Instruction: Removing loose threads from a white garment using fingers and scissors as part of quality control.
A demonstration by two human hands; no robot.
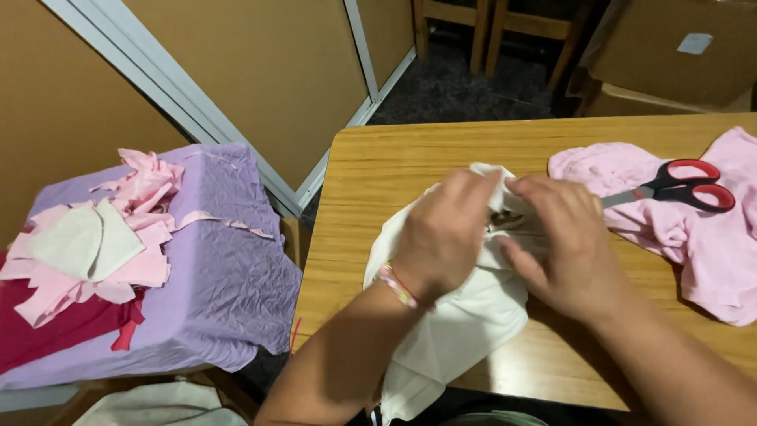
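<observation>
Left of the scissors (678, 188) on the counter (378, 170), both hands' fingers (516, 189) pinch the white cloth (457, 315) shut at its top edge. Left hand (445, 233) and right hand (564, 244) hide the fold between them; a small brown thing there is unclear.

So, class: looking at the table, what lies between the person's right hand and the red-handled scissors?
In the head view, only pink cloth lies between the right hand and the scissors, which rest on that cloth; bare wooden table shows above.

Wooden table (394, 158), tan panelled wall (260, 71)
</observation>
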